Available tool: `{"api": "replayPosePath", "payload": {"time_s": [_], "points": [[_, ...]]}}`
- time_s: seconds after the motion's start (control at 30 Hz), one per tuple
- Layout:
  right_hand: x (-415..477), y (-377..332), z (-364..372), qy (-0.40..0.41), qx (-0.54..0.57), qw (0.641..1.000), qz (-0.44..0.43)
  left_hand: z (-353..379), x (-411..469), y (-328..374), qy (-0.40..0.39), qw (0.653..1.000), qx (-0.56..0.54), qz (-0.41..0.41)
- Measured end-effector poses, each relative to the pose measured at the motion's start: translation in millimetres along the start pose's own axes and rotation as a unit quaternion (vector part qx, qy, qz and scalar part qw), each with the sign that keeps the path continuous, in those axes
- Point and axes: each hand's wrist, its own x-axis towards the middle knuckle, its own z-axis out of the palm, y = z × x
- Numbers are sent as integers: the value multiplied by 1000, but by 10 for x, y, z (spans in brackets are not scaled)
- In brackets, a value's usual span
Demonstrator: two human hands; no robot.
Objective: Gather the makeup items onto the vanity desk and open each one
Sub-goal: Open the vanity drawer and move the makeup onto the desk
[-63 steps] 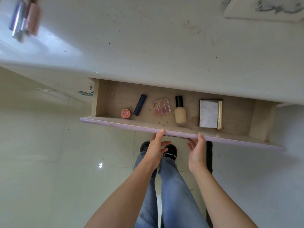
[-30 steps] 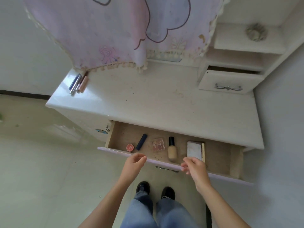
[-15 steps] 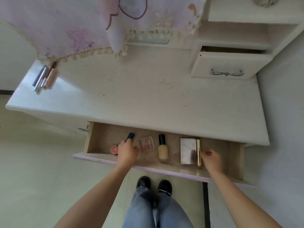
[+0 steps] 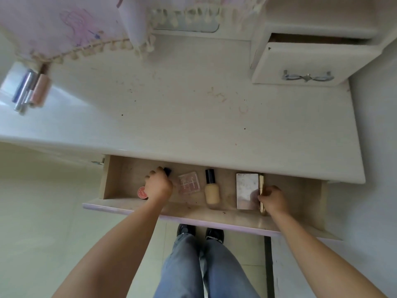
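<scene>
The open drawer [image 4: 193,214] under the vanity desk [image 4: 182,121] holds the makeup. My left hand [image 4: 159,186] is curled round the dark blue tube [image 4: 167,170], whose tip shows past my fingers. A small red round pot [image 4: 142,192] lies just left of that hand. Right of it lie a clear pink palette [image 4: 190,183] and a beige foundation bottle [image 4: 211,188] with a black cap. My right hand [image 4: 274,200] pinches the gold tube [image 4: 261,183] beside the white marbled compact [image 4: 247,190].
Several slim tubes [image 4: 30,89] lie at the desk's far left corner under a pink fringed cloth [image 4: 71,29]. A small upper drawer [image 4: 305,65] with a metal handle stands ajar at the back right. My legs and black shoes are below the drawer front.
Both hands left the drawer's front edge and reached inside. The left hand closed round the dark blue tube, and the right hand moved left onto the gold tube.
</scene>
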Motion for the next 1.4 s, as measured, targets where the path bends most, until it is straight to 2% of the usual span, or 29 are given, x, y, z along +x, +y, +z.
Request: {"api": "replayPosePath", "payload": {"time_s": [0.23, 0.43, 0.63, 0.73, 1.0, 1.2, 1.4], "points": [[-78, -99, -96, -14, -56, 998, -8, 62, 12, -29, 10, 999, 1, 41], [-430, -182, -217, -38, -139, 983, -110, -61, -302, -30, 7, 994, -17, 111], [-779, -400, -271, -71, -142, 968, -194, -305, -672, 1, 28, 988, -67, 140], [-963, -542, -245, -99, -143, 958, -230, -459, -792, -56, 54, 984, -105, 135], [-1396, -1111, -132, -92, -187, 919, -336, -990, -970, -483, 134, 973, -173, 74], [-1791, -1760, 13, -84, -170, 895, -403, -1538, -1133, -987, 206, 948, -240, 32], [-2264, -2191, 448, -97, -100, 894, -425, -1873, -1104, -1542, 245, 912, -329, 13]]}}
